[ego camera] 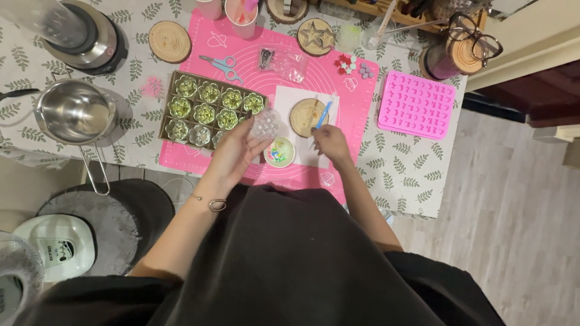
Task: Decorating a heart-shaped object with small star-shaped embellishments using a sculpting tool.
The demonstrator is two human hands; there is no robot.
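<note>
Far left, cut off by the frame edge: a white appliance on the floor, details hard to read. Above it, a shiny steel saucepan with a long handle, on the leaf-print table. Next, a brown tray of flower-shaped clear cups with green filling, on a pink silicone mat. Left hand curled round a clear bumpy mould, just right of the tray. Beside it, a small bowl of coloured bits, contents too small to make out. Right hand pinching a thin blue tool over a round wood slice on white paper. Far right, a pink silicone mould sheet, well apart from both hands.
</note>
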